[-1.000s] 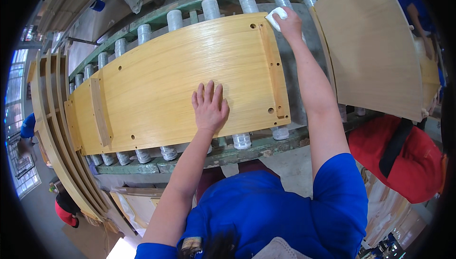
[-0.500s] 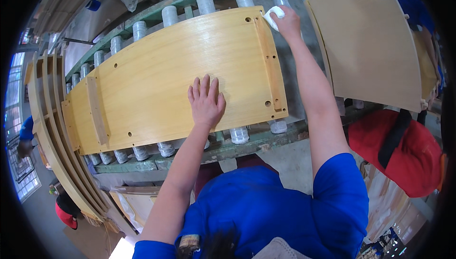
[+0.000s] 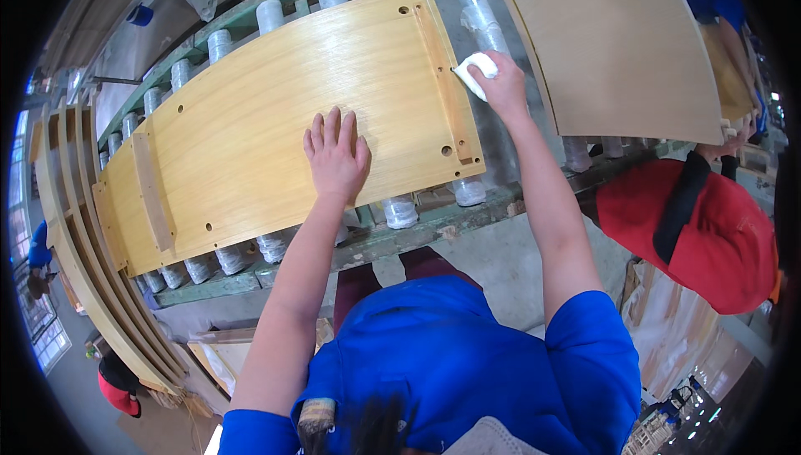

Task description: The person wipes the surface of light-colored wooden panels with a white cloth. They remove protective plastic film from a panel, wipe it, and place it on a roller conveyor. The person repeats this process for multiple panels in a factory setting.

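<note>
A long pale-yellow wooden panel (image 3: 259, 113) lies on the rollers, with drilled holes and a wooden strip across each end part. My left hand (image 3: 338, 157) rests flat on its face, fingers spread, right of the middle. Beside the panel's right edge, my right hand (image 3: 506, 88) is closed around a folded white cloth (image 3: 477, 71). The cloth's tip touches the panel's edge near the right strip (image 3: 442, 79).
Plastic-wrapped rollers (image 3: 400, 211) sit in a green conveyor frame (image 3: 367, 248). A second panel (image 3: 617, 46) stands at the right, near a person in red (image 3: 717, 234) and one in blue. Curved wooden parts (image 3: 92, 246) stand on the left.
My right hand has slid the cloth down along the panel's right edge, from the far corner toward its middle. The left hand stays flat on the panel. The view has shifted slightly.
</note>
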A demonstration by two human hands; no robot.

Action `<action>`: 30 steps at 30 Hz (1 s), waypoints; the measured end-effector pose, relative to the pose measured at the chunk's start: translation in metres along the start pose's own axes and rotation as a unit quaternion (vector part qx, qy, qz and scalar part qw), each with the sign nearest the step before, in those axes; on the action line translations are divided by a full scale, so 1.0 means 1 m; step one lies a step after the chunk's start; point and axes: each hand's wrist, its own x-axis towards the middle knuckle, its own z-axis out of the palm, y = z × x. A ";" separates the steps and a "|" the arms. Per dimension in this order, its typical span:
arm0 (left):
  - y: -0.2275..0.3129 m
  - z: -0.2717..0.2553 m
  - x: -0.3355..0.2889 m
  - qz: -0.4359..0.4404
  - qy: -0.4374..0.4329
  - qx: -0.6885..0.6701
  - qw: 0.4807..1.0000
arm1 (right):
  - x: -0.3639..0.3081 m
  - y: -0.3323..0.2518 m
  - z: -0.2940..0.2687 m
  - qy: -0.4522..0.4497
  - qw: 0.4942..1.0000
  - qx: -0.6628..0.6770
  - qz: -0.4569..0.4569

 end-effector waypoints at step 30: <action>-0.001 0.004 -0.004 0.015 0.032 -0.009 0.999 | -0.114 -0.008 -0.043 0.001 1.000 -0.020 0.017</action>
